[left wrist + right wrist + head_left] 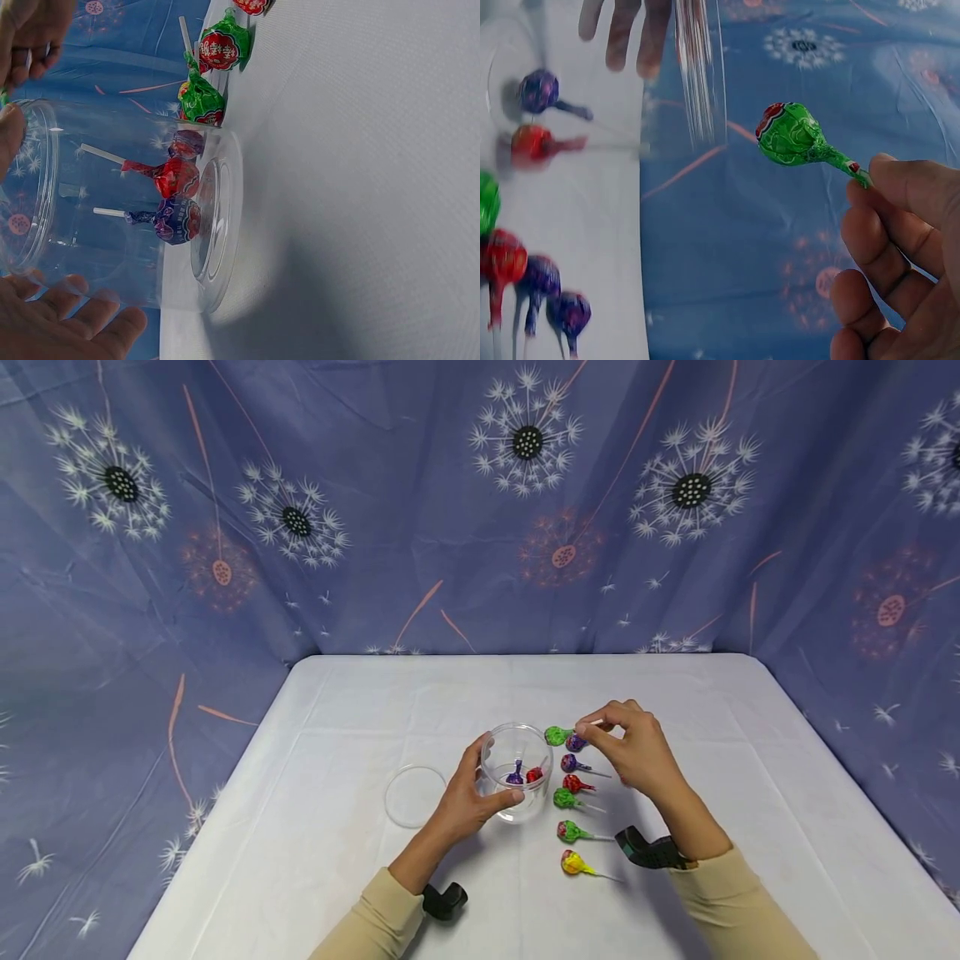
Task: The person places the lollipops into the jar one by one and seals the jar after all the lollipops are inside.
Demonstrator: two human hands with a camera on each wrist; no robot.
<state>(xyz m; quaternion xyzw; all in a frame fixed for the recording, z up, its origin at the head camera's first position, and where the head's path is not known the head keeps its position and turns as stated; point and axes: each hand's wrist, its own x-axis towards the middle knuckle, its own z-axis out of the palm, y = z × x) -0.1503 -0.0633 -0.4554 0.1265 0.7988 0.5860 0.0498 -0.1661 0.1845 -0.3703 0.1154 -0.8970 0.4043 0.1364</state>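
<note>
A curtained space, kind of room unclear: dandelion-print curtain (420, 510) around a white cloth-covered table (262, 860).

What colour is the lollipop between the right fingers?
The lollipop is mostly green, with some red; the right wrist view shows it best.

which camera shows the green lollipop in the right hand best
The right wrist view: the green lollipop is large and clear, pinched by the right hand. The head view shows it small, beside the jar; the left wrist view, at most a green sliver at one edge.
</note>
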